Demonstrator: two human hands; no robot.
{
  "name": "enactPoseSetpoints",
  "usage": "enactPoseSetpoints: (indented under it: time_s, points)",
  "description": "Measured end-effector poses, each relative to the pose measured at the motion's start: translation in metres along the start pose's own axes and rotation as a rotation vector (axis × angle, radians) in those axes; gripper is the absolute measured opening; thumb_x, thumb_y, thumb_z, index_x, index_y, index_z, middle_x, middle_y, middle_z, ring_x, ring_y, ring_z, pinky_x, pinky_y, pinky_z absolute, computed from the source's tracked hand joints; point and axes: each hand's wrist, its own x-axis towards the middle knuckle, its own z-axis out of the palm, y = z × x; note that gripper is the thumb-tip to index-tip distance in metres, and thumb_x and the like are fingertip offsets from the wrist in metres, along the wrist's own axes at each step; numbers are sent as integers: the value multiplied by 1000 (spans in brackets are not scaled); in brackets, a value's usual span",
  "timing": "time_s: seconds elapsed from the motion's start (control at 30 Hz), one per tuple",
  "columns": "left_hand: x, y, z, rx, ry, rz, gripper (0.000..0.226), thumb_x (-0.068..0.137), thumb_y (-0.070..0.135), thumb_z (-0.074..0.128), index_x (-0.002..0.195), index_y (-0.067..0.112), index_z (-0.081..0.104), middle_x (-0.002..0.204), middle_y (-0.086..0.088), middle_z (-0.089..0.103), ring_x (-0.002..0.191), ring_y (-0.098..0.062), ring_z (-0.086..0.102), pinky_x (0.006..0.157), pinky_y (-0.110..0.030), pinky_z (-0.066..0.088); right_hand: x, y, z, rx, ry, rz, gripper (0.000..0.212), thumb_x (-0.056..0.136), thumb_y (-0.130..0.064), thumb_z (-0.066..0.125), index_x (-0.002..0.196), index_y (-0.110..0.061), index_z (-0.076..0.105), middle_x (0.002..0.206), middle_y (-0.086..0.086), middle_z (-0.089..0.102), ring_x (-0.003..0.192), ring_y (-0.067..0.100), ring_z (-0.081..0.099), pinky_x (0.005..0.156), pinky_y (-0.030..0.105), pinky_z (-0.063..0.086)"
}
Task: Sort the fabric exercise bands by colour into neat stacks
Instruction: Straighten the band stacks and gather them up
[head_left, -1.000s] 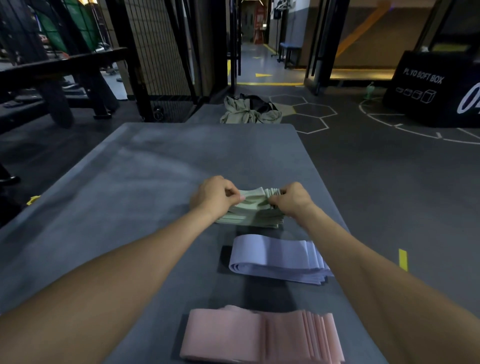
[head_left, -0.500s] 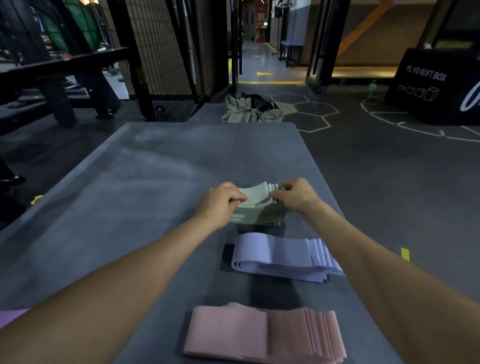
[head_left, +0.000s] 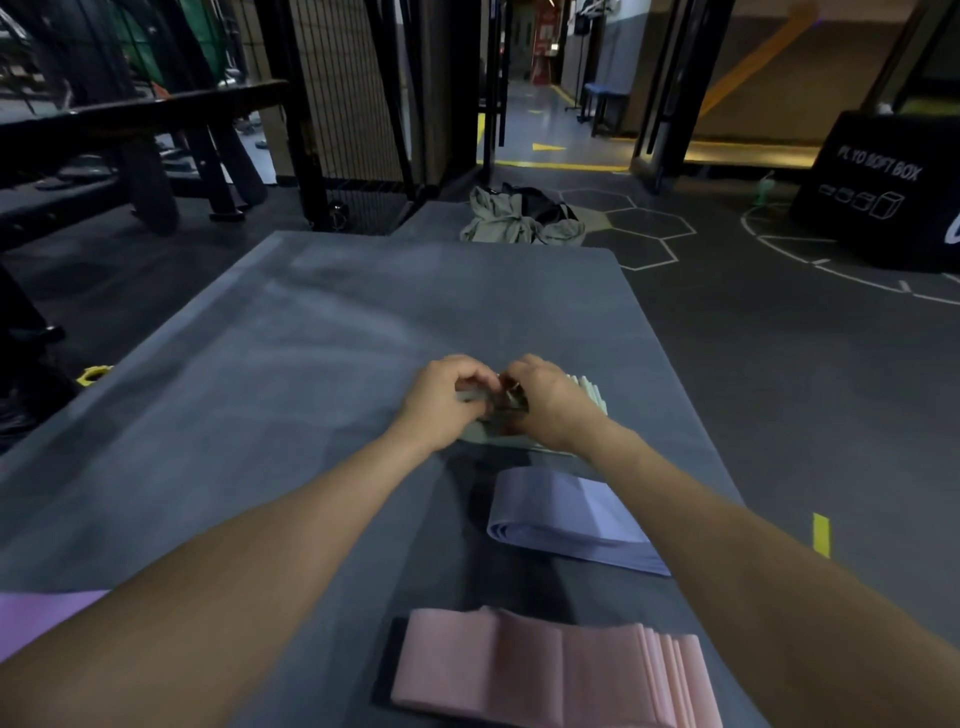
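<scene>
Gym flooring surrounds a grey table (head_left: 311, 374) carrying pink stack (head_left: 550, 670), lilac stack (head_left: 566, 514) and green stack (head_left: 587, 395) in a row. Left hand (head_left: 441, 400) and right hand (head_left: 550, 405) curl their fingers, pinching the green bands.

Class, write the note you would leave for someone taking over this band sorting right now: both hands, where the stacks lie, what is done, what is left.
Left hand and right hand: both curled onto the green stack, farthest along the grey mat.
Purple stack lies in the middle, pink stack nearest; neither is touched.
Done: three colours stand apart.
Left: square up the green stack. A purple piece at the left edge may need checking.
</scene>
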Motion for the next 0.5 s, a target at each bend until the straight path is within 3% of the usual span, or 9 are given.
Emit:
enactPoseSetpoints:
  time_s: [0.1, 0.2, 0.27, 0.33, 0.5]
  points:
    - [-10, -13, -5, 92, 129, -82, 46, 61, -2, 80, 101, 7, 60, 101, -2, 50, 89, -14, 52, 73, -9, 38, 3, 2, 1, -25, 10, -7, 36, 83, -18, 67, 115, -8, 55, 116, 10, 51, 108, 28, 50, 86, 30, 38]
    - [-18, -31, -3, 152, 43, -333, 72, 58, 18, 88, 115, 8, 45, 110, -5, 41, 99, -20, 48, 86, -27, 42, 3, 3, 0, -22, 6, 5, 37, 82, -16, 68, 117, -11, 55, 118, 7, 52, 109, 25, 50, 89, 30, 38]
    - [-18, -37, 4, 144, -2, -404, 69, 61, 26, 87, 113, 7, 45, 112, -10, 50, 102, -27, 53, 85, -33, 45, 3, 4, 0, -9, 5, 8, 38, 82, -17, 69, 116, -11, 55, 118, 7, 52, 108, 25, 51, 89, 31, 40]
    - [-15, -35, 10, 149, -19, -404, 61, 66, 29, 83, 111, 7, 48, 108, -12, 59, 98, -28, 58, 78, -31, 44, 4, 4, 0, 5, 1, 15, 36, 82, -16, 69, 115, -11, 56, 118, 7, 52, 108, 25, 52, 90, 32, 41]
    - [-10, -25, 13, 167, 27, -425, 41, 76, 23, 76, 105, 9, 52, 94, -5, 59, 86, -22, 55, 70, -24, 37, 5, 8, 0, 24, 19, 14, 29, 84, -10, 64, 112, -10, 57, 117, 8, 53, 108, 26, 53, 90, 33, 43]
